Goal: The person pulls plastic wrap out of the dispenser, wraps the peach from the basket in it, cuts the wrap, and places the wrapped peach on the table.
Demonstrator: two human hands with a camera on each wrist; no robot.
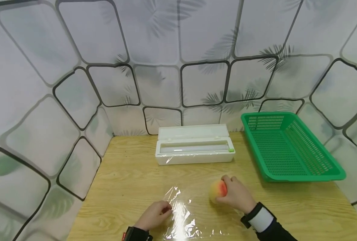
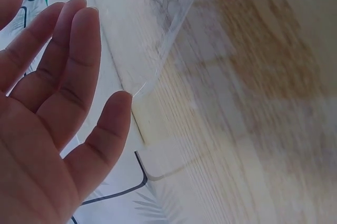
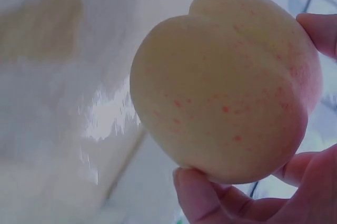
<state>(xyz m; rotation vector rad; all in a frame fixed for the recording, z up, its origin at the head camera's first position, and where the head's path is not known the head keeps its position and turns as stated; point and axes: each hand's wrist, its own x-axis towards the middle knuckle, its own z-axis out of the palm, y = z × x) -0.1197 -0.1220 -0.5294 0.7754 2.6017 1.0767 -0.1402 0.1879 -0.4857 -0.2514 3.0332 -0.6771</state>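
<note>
A yellow peach with a red blush (image 1: 216,191) is gripped between the fingers and thumb of my right hand (image 1: 239,196), over the right part of a clear plastic film sheet (image 1: 181,216). Close up in the right wrist view, the peach (image 3: 221,87) shows its crease and small red specks. My left hand (image 1: 154,215) is at the film's left edge, fingers loosely bent. From the left wrist, one fingertip of that hand (image 2: 68,87) meets the edge of the film (image 2: 168,45), and nothing is pinched.
Behind the film stands a white wrap dispenser (image 1: 195,158), lid raised, with a roll inside and a green slider at its right end. A green plastic basket (image 1: 264,167) sits at the right of the wooden table (image 1: 127,177). Patterned cloth (image 1: 160,83) walls the back and sides.
</note>
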